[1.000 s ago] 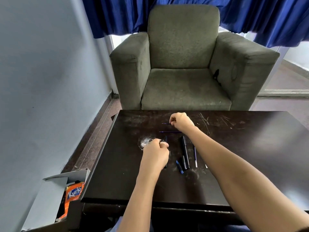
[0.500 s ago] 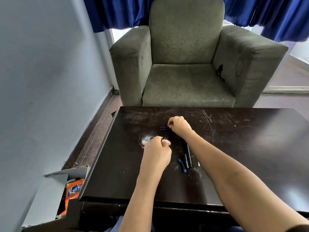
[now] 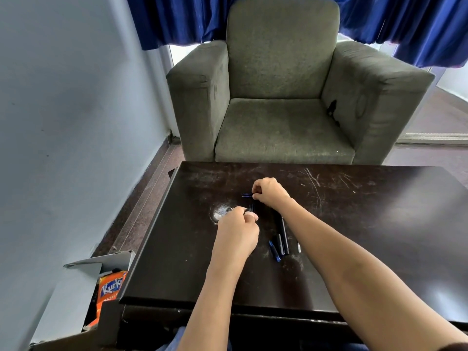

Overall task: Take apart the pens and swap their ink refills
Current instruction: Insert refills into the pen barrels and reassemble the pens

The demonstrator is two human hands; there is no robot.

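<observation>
On the dark table [image 3: 367, 224] my right hand [image 3: 269, 192] is closed on a short blue pen piece [image 3: 246, 195] that sticks out to its left. My left hand [image 3: 238, 230] is closed on a dark pen barrel [image 3: 253, 207] whose tip points away from me; most of it is hidden by my fingers. Beside my right forearm lie a black pen [image 3: 283, 233], a small blue pen part [image 3: 274, 251] and a thin refill tip [image 3: 298, 247].
A grey-green armchair [image 3: 281, 97] stands right behind the table under blue curtains [image 3: 405, 24]. An open cardboard box with an orange snack packet [image 3: 109, 290] sits on the floor at the table's left front corner. A white scuff [image 3: 220, 212] marks the tabletop.
My right hand came back toward me from the far pen pieces, carrying the short blue piece closer to my left hand. My left hand stayed put with the dark barrel.
</observation>
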